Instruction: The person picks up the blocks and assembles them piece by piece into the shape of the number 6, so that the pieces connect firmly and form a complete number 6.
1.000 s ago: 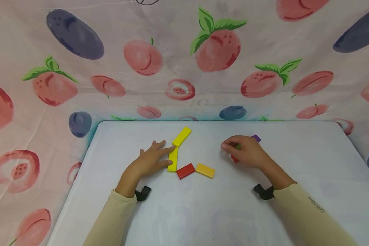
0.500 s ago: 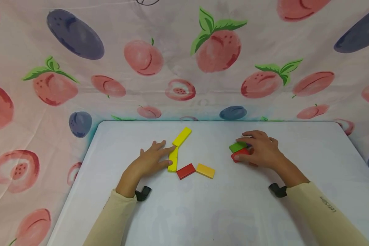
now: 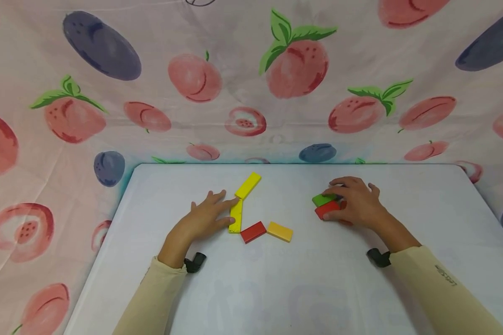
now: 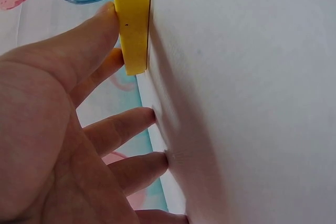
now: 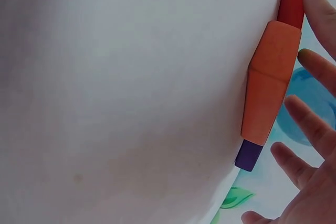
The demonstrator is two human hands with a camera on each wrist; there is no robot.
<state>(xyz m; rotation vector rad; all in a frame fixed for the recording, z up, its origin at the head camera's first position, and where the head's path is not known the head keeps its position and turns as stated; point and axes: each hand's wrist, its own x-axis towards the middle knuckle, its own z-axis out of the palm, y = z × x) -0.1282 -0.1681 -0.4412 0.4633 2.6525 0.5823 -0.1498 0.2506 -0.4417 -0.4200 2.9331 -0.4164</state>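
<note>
In the head view my left hand lies with spread fingers at a yellow domino-like block, index finger and thumb touching it. The left wrist view shows that block by the thumb, the other fingertips on the table. Off its far end, angled right, lies a second yellow block. My right hand spreads loosely over a cluster: thumb at a red block, index finger over a green block. Under that hand, the right wrist view shows orange surfaces and a purple block.
A red block and an orange-yellow block continue the row from the near yellow block's end. The white table meets a fruit-print cloth at its back edge.
My right hand has shifted right and opened out, uncovering the green and red blocks, then stays nearly still. The left hand and its row of blocks have not moved.
</note>
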